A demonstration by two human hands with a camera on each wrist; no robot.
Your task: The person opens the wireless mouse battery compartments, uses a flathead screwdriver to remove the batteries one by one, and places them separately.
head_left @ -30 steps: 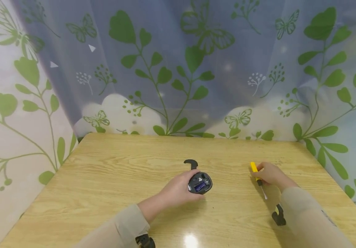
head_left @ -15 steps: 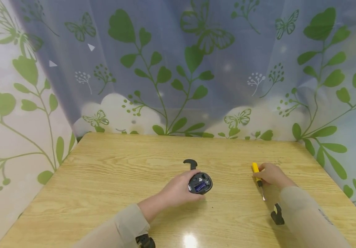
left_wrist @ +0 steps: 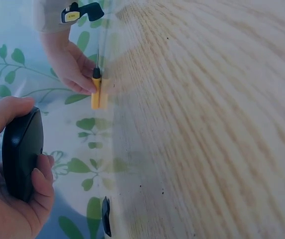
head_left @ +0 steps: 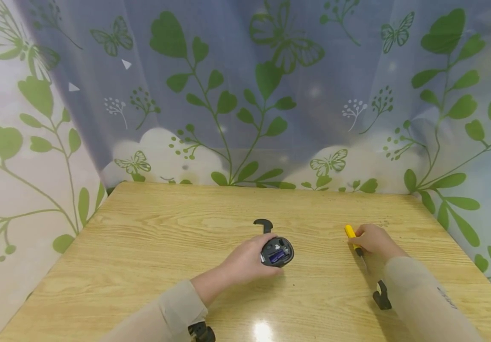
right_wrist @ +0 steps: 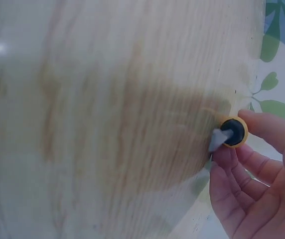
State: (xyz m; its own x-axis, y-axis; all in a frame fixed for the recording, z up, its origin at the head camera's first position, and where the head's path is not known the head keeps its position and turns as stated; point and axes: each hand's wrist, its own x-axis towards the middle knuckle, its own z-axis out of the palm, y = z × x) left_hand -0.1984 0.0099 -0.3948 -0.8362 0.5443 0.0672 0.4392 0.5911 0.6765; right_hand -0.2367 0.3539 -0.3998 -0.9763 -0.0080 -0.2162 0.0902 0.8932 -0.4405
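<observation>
My left hand [head_left: 250,261] grips a black computer mouse [head_left: 265,249] by its sides, underside up, with its battery bay uncovered. Inside the bay sits a purple battery [head_left: 277,257]. In the left wrist view the mouse [left_wrist: 23,154] is seen edge-on between thumb and fingers, raised off the table. My right hand [head_left: 374,240] pinches a screwdriver [head_left: 350,232] by its yellow handle, its metal shaft pointing back toward me. The right wrist view shows the screwdriver [right_wrist: 233,132] end-on, flat tip nearest the camera. Just beyond the mouse lies its black battery cover [head_left: 264,224] on the table.
Both hands are over a light wood-grain table [head_left: 164,223]. A curtain [head_left: 305,109] printed with leaves and butterflies hangs along the back and both sides. Small dark specks dot the tabletop.
The screwdriver has tilted slightly back and forth in my right hand, its tip shifting a little. My left hand and the mouse have stayed almost still.
</observation>
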